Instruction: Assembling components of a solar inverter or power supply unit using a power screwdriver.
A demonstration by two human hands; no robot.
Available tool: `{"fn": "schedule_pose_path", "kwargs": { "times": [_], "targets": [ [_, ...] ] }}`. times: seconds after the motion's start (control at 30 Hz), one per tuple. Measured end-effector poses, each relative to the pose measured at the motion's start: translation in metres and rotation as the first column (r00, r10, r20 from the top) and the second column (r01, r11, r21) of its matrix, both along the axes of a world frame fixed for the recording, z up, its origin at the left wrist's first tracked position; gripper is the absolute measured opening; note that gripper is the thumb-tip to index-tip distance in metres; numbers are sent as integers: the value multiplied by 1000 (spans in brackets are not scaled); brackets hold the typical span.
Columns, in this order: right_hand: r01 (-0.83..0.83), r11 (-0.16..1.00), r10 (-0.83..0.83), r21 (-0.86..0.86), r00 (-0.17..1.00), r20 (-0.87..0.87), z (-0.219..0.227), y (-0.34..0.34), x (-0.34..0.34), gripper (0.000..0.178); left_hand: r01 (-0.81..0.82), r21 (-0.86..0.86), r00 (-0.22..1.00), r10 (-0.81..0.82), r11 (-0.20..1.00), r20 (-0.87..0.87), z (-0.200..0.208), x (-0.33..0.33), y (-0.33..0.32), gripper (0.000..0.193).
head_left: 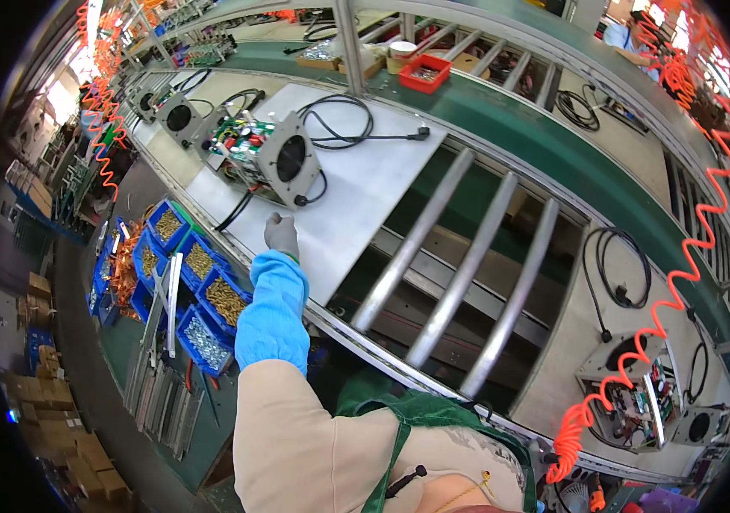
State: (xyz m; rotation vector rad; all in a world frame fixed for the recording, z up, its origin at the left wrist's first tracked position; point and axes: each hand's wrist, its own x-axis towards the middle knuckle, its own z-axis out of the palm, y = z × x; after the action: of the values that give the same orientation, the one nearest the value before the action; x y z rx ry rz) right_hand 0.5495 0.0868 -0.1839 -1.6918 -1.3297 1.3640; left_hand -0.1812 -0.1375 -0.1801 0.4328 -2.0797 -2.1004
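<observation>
My left hand (279,232), in a grey glove, is closed over the white board (344,192) on the conveyor line. Its fingers curl under, so whatever they may hold is hidden. Just beyond the hand stands an open electrical unit with a round black fan in a metal plate (290,158) and a circuit board (241,138) crowded with coloured parts. The hand is apart from this unit. A black power cord (365,135) with a plug lies looped on the board's far side. A blue sleeve cover (273,308) wraps my left forearm. My right hand is out of view.
Blue bins (226,299) of brass and silver fasteners stand left of the line, beside metal strips (164,402). Bare rollers (463,269) lie right of the board. Another unit (630,402) sits far right, behind an orange coiled hose (677,278). A red tray (425,74) rests beyond.
</observation>
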Motion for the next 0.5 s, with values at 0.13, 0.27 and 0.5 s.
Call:
{"fn": "schedule_pose_path", "kwargs": {
  "times": [0.13,0.27,0.5],
  "targets": [
    [131,979,-161,157,967,197,1,-7,-28,28,285,-389,936,-341,876,-83,29,-41,-14,37],
    [104,919,-189,380,962,195,-28,-3,-22,21,369,-495,917,-395,787,55,35,-59,-3,38],
    [171,981,-147,-94,965,219,-7,-26,17,39,386,-587,914,-382,712,138,27,-41,4,40]
  ]
}}
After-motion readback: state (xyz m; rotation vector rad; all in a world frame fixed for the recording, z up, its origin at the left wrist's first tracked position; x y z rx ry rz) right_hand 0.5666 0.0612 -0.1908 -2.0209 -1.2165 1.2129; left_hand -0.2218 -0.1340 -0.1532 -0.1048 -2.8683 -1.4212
